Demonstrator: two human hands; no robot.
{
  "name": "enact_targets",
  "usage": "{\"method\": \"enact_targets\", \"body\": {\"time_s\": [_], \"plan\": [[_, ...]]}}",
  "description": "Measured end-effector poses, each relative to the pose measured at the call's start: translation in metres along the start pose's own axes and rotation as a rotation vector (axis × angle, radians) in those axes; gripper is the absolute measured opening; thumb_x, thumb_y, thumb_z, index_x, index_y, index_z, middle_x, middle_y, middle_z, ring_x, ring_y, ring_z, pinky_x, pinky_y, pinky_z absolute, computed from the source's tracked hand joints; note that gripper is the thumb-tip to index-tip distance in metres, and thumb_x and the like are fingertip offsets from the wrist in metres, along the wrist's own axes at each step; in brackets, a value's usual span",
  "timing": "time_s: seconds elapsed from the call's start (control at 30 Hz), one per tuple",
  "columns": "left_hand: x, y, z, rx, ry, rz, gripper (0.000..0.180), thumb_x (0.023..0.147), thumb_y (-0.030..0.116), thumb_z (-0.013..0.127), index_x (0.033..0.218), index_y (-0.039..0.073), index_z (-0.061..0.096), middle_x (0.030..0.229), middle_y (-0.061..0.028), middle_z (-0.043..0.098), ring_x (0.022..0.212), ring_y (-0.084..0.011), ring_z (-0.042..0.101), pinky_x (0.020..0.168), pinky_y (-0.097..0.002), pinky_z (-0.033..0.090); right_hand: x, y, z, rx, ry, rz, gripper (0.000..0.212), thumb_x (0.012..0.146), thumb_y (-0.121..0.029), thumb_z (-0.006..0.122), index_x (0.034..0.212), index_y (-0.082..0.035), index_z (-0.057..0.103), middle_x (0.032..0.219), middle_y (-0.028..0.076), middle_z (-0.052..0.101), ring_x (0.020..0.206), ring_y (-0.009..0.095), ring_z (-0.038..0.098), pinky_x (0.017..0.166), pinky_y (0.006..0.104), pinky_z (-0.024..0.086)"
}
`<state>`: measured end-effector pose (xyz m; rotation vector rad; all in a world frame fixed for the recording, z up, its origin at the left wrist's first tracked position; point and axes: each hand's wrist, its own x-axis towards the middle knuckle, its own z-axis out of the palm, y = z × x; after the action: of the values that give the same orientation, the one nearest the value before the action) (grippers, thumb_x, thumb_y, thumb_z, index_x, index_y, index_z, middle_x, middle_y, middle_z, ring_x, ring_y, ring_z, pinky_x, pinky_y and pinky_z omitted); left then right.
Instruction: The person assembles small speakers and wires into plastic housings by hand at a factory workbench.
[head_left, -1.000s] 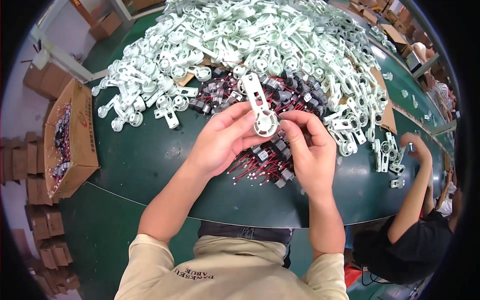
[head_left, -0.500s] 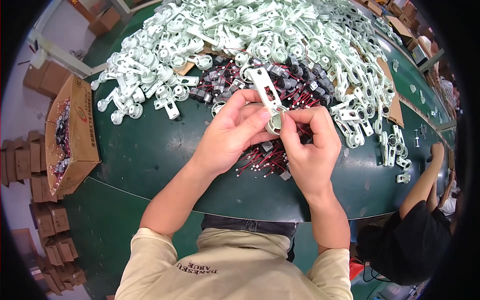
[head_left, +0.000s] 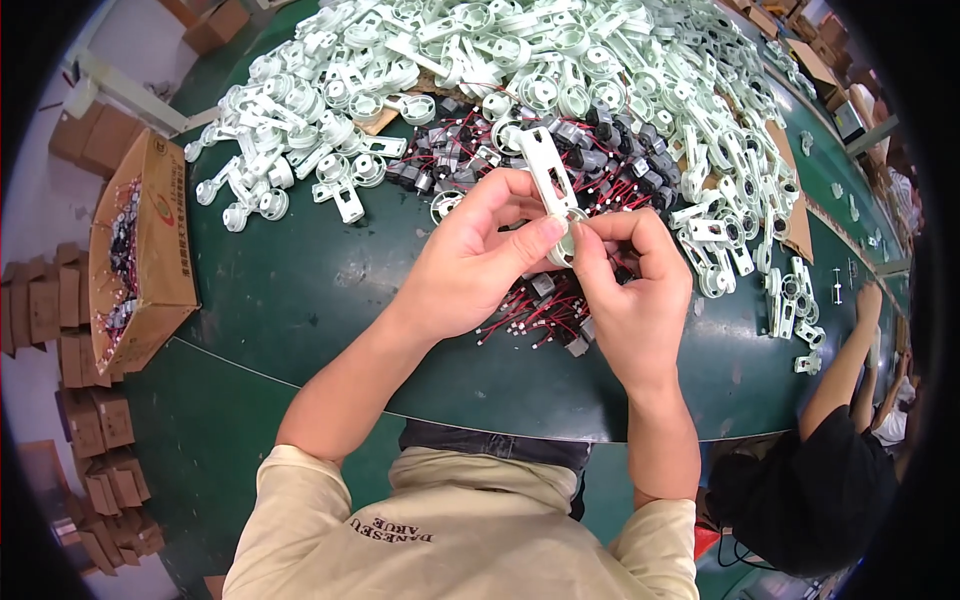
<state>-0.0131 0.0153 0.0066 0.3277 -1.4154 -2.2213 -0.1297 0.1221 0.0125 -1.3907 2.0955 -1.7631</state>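
My left hand (head_left: 468, 262) is closed round a pale green plastic housing (head_left: 546, 168), long and slotted with a round ring at each end. It tilts up and away from me above the table. My right hand (head_left: 642, 290) pinches with thumb and forefinger at the rim of its near ring. Whether a small part sits between those fingertips is hidden. Below and beyond my hands lies a heap of small grey and black motors (head_left: 445, 152) with red wires. Behind it a big pile of the same pale green housings (head_left: 470, 50) spreads across the table.
A cardboard box (head_left: 165, 230) of wired motors stands at the left. Loose housings (head_left: 790, 300) lie at the right on the dark green table (head_left: 330, 270). A co-worker in a black shirt (head_left: 810, 490) reaches in at the right. Stacked cartons (head_left: 100, 420) line the left floor.
Both hands and the housing have shifted very slightly right in the picture, as the whole view moved a little. My grip on the housing looks the same.
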Motion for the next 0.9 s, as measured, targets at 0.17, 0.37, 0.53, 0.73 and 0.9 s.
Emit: {"method": "enact_targets", "body": {"time_s": [0.17,0.37,0.53,0.73,0.9], "plan": [[0.000,-0.003,0.000,-0.001,-0.010,0.038,0.025,0.095,0.006,0.055,0.119,0.003,0.047,0.114,-0.0079,0.056,0.107,-0.0140,0.056,0.091,-0.0314,0.050,-0.003,-0.006,-0.001,0.159,0.008,0.220,0.007,0.083,-0.003,0.068,0.083,0.000,0.062,0.073,0.002,0.061,0.061,0.006,0.051,0.055,0.0220,0.043],[0.001,-0.005,0.000,0.018,-0.008,0.108,0.028,0.093,-0.002,0.052,0.121,0.001,0.046,0.122,-0.0102,0.054,0.114,-0.0169,0.054,0.099,-0.0319,0.044,-0.002,-0.014,-0.003,0.434,-0.048,0.421,0.008,0.089,-0.007,0.065,0.088,0.001,0.063,0.077,-0.001,0.061,0.066,0.002,0.051,0.059,0.0193,0.043],[0.002,-0.007,0.005,0.036,-0.018,0.150,0.030,0.093,-0.003,0.052,0.121,0.000,0.045,0.124,-0.0118,0.053,0.116,-0.0185,0.053,0.101,-0.0342,0.042,-0.005,-0.009,-0.003,0.415,-0.066,0.385,0.009,0.091,-0.007,0.064,0.091,0.001,0.063,0.087,0.000,0.056,0.072,0.002,0.050,0.063,0.0183,0.042],[0.003,-0.014,0.003,0.066,-0.017,0.237,0.028,0.092,-0.004,0.053,0.119,0.000,0.044,0.119,-0.0111,0.052,0.112,-0.0172,0.054,0.097,-0.0328,0.045,-0.005,-0.009,0.000,0.489,-0.021,0.404,0.007,0.090,-0.007,0.064,0.091,0.001,0.064,0.088,-0.001,0.052,0.071,0.003,0.050,0.062,0.0190,0.042],[0.003,-0.013,0.006,0.056,-0.018,0.201,0.029,0.092,-0.004,0.054,0.119,0.000,0.045,0.118,-0.0108,0.052,0.110,-0.0163,0.055,0.096,-0.0318,0.047,-0.005,-0.001,0.001,0.308,-0.004,0.215,0.009,0.088,-0.006,0.066,0.094,0.001,0.064,0.090,0.001,0.053,0.070,0.005,0.052,0.062,0.0206,0.044]]}}
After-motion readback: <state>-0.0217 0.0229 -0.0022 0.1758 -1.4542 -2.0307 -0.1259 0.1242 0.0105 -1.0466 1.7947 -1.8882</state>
